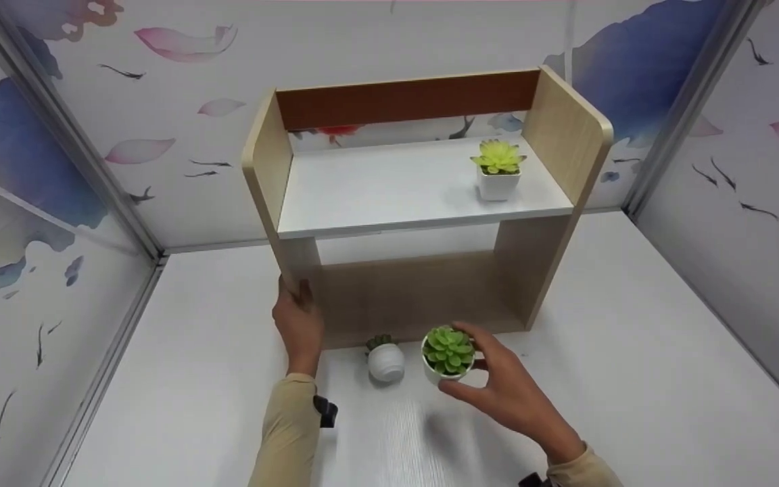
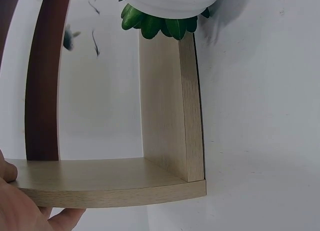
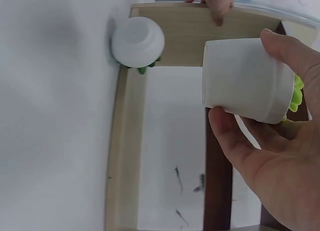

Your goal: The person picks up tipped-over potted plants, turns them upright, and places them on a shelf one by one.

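Clearly, the right hand (image 1: 514,396) grips the green plant pot (image 1: 448,356); the left hand (image 1: 299,325) clasps the shelf (image 1: 416,196). Swinging carelessly could topple the small round pot (image 1: 385,360) beside it.

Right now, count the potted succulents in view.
3. One square-potted succulent stands on the shelf; a round white pot sits on the table; the right hand holds a green succulent pot. None appear hidden.
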{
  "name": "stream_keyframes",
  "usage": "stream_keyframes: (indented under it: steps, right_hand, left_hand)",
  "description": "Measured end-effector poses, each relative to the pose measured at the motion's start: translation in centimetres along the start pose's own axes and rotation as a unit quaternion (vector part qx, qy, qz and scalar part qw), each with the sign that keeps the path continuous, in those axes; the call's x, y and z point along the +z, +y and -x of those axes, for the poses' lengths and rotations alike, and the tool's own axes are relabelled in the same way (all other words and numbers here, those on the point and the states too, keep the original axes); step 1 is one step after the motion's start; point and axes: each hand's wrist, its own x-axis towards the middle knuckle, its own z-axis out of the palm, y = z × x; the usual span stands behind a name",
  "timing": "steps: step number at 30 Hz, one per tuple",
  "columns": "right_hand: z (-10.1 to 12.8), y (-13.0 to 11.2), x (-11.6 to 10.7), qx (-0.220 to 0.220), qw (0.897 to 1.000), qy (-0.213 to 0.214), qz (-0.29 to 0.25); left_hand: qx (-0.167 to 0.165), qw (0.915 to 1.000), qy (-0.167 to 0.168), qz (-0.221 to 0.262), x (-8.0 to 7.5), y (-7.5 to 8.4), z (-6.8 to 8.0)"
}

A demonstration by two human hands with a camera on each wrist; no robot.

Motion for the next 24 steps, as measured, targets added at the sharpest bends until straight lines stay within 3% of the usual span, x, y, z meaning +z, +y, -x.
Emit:
stream_keyframes:
  steps: [11,24]
  right_hand:
    - [0.4,-4.3,-1.8,-0.058,0.998,0.034,-0.012]
    - [-1.3,-8.9,-4.7,-0.120,0.991,0.057,-0.016]
  left_hand:
    - [0.014,0.9999,0.005,-0.001,0.1,-0.3,0.0]
    - [-0.010,0.9999,-0.002,-0.002,0.1,-0.1,0.2]
